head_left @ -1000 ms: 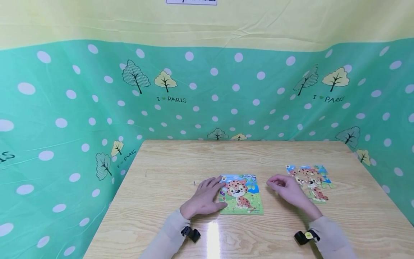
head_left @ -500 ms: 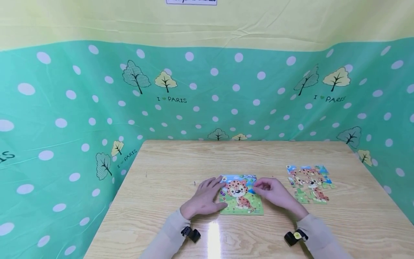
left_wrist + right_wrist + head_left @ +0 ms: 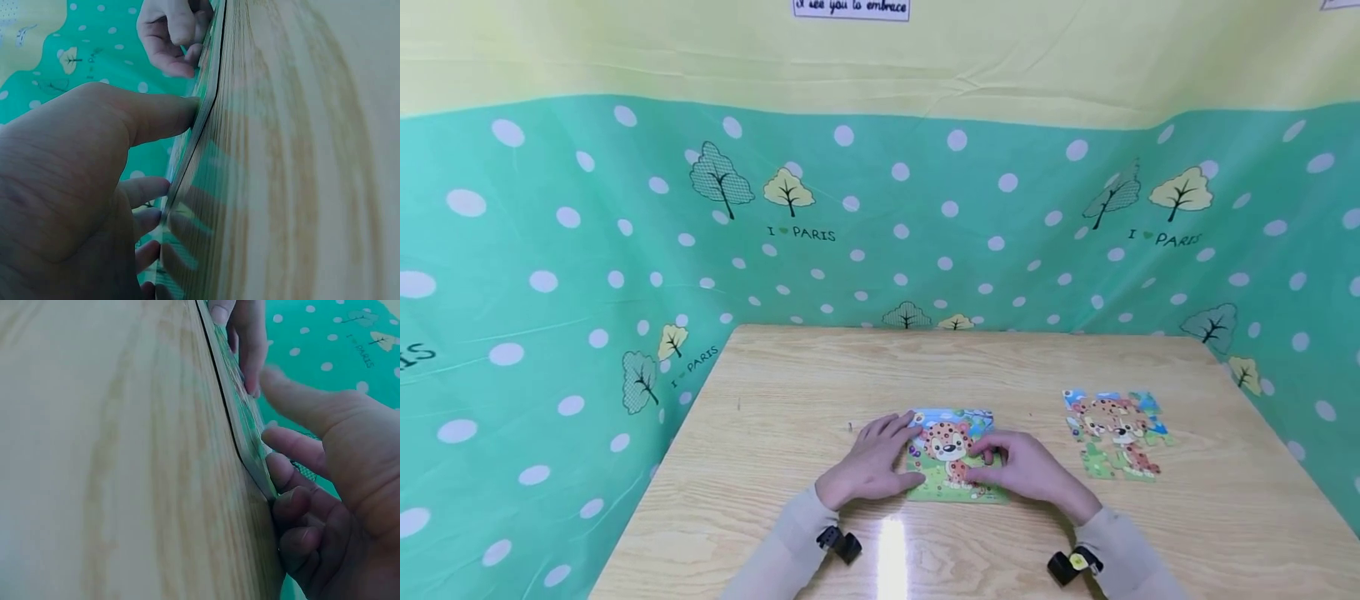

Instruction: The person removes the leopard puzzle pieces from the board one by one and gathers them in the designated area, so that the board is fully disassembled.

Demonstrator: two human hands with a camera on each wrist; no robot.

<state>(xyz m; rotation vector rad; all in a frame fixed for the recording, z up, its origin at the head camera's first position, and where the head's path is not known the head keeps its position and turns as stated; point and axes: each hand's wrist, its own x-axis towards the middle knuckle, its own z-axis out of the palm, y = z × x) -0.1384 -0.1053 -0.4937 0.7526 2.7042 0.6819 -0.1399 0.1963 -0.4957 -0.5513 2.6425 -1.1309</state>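
A square leopard picture puzzle board (image 3: 951,454) lies on the wooden table. My left hand (image 3: 870,467) rests on its left edge with fingers and thumb spread; in the left wrist view the thumb (image 3: 165,115) touches the board's rim. Over the right part of the board is my right hand (image 3: 1026,467), its thumb and index finger apart and nothing visible between them. In the right wrist view its other fingers (image 3: 294,503) are loosely bent beside the board's edge. Right of that hand lies a group of jigsaw pieces (image 3: 1120,429) with the same leopard picture, some gaps between them.
The wooden table (image 3: 790,375) reaches back to a green dotted cloth (image 3: 925,208) that hangs behind and at both sides. Black wrist cameras sit on both forearms, one by the left sleeve (image 3: 782,542).
My right hand has moved left from beside the jigsaw pieces onto the right part of the board, and its thumb and index finger have spread. The left hand has stayed in place.
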